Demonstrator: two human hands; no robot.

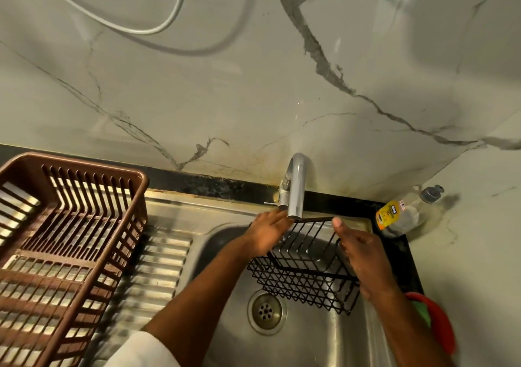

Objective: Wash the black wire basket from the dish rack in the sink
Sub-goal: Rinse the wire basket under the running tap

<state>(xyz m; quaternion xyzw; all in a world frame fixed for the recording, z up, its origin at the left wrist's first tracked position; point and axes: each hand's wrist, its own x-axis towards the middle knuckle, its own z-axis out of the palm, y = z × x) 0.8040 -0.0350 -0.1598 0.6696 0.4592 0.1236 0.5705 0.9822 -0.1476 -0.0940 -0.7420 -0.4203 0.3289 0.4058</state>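
Both hands over sink (307,347): left hand (267,232) and right hand (363,256) each gripping an end of black wire basket (304,273), held under tap (296,186); brown dish rack (64,242) left, on drainboard.

Both arms reach forward, converging. Left hand (266,232) is palm-down, fingers stretched ahead and closed over the black wire basket (304,271) at its left rim. Right hand (363,256) clasps its right end, thumb raised. White sleeve (141,349) on the left arm; right forearm bare.
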